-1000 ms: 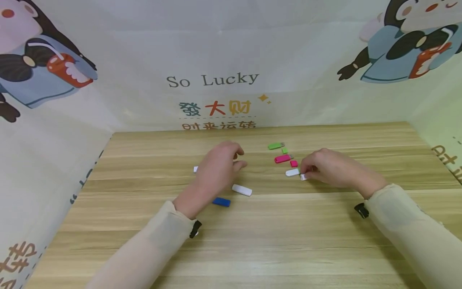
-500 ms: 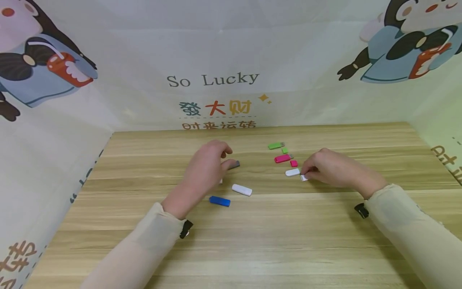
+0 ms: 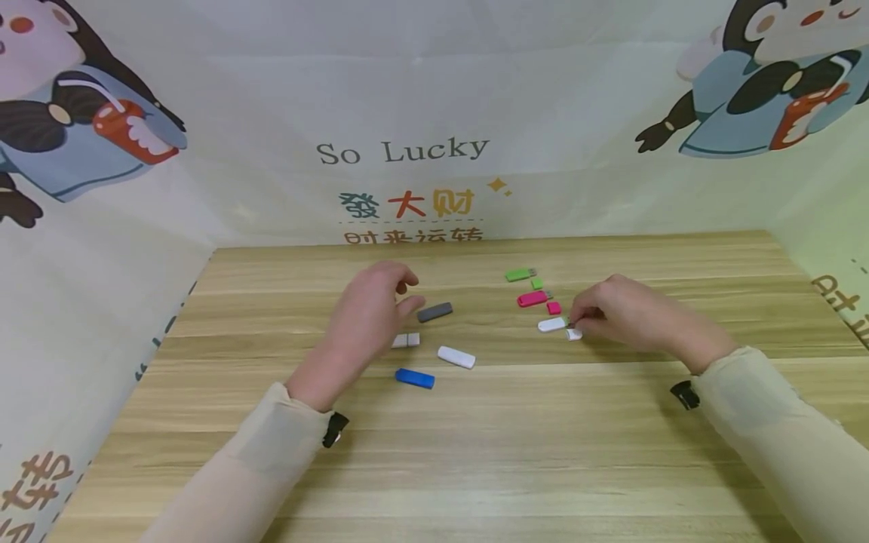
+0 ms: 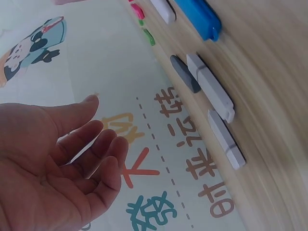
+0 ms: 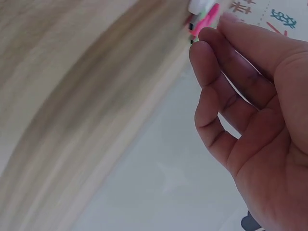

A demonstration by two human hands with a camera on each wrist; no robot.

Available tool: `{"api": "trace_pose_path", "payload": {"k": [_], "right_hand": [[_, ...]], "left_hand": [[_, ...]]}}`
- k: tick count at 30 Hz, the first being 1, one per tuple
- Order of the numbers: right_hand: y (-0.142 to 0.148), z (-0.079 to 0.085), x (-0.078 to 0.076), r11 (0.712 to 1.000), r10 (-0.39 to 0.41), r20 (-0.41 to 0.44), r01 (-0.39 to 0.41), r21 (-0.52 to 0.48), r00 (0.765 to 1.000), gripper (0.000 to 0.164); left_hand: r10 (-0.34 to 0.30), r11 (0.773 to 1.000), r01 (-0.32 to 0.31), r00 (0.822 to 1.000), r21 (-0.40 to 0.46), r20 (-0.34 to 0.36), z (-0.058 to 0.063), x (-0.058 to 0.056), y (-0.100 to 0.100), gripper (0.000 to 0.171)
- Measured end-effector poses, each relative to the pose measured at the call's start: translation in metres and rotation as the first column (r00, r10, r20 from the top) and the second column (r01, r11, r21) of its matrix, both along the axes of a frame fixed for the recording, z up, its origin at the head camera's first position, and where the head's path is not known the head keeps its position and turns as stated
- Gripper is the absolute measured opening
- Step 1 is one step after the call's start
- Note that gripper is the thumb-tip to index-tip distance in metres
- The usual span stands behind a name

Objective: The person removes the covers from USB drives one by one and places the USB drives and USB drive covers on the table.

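My left hand [image 3: 370,311] hovers over the table's left half with fingers loosely bent, holding nothing. Near it lie a grey USB stick [image 3: 434,311], a silvery-white one [image 3: 407,340], a white one [image 3: 456,357] and a blue one [image 3: 414,378]. In the left wrist view another pale stick [image 4: 226,139] shows; the hand covers it from the head. My right hand [image 3: 621,313] is beside an uncapped white USB stick [image 3: 552,324] and its small white cap [image 3: 573,334], which lies on the table. Nothing shows between its loosely bent fingers in the right wrist view.
Behind the white stick lie an uncapped pink USB stick [image 3: 532,299] with its pink cap [image 3: 554,308], and a green USB stick [image 3: 520,274] with its green cap [image 3: 537,283]. A printed backdrop [image 3: 407,90] rises at the wooden table's [image 3: 475,467] back edge.
My left hand has moved left, uncovering the grey stick and the silvery-white one. The right hand's fingers have come off the white cap, shifting back slightly.
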State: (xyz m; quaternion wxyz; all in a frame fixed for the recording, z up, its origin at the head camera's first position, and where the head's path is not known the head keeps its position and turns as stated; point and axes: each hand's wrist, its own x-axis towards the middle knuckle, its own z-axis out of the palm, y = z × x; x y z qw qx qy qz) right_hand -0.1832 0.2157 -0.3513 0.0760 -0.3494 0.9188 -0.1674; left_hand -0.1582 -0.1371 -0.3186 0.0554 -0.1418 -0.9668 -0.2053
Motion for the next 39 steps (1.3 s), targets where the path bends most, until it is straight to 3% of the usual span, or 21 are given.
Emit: {"api": "trace_pose_path", "payload": {"k": [6,13,22,28,39], "right_hand": [[-0.003,0.006,0.003,0.999,-0.038,-0.054,0.036,-0.037,0.998,0.005],[-0.014,0.012,0.014,0.996,-0.086,-0.153,0.08,-0.049,0.984,0.031],[-0.03,0.012,0.023,0.994,-0.103,-0.266,0.089,-0.063,0.958,0.05],[-0.039,0.009,0.027,0.994,-0.102,-0.335,0.082,-0.073,0.937,0.051],[-0.045,0.009,0.033,0.992,-0.115,-0.309,0.093,-0.085,0.944,0.045]], "left_hand": [[0.0,1.0,0.0,1.0,-0.014,-0.013,0.001,-0.001,-0.003,0.031],[-0.004,0.999,0.003,1.0,-0.041,-0.019,-0.001,-0.004,-0.003,0.035],[-0.015,0.994,0.022,0.998,-0.104,0.064,-0.012,-0.014,0.0,0.044],[-0.054,0.979,0.071,0.994,-0.189,0.093,-0.022,-0.027,0.006,0.042],[-0.1,0.948,0.149,0.979,-0.28,0.18,-0.034,-0.046,0.019,0.032]]}}
